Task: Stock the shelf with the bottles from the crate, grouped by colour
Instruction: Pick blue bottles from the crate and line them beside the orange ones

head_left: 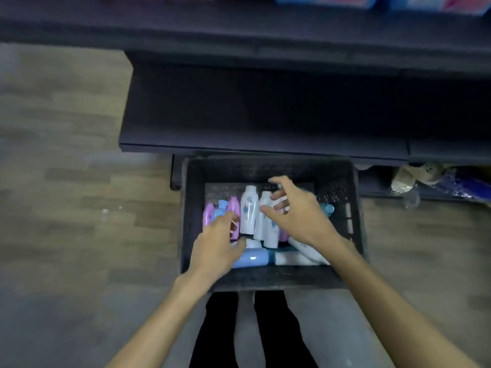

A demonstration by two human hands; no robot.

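A black plastic crate sits on the floor below the dark shelf. Several bottles lie inside it: a white bottle, a second white one, pink bottles and a blue bottle near the front wall. My left hand reaches into the crate's left side over the pink and blue bottles, fingers curled but holding nothing I can make out. Over the white bottles hovers my right hand, fingers spread, nothing in its grasp. The picture is blurred.
The shelf board directly above the crate is bare and dark. Boxes in blue and pink stand on a higher shelf. Bags and wrapped goods lie under the shelf at the right. Wood-look floor spreads to the left.
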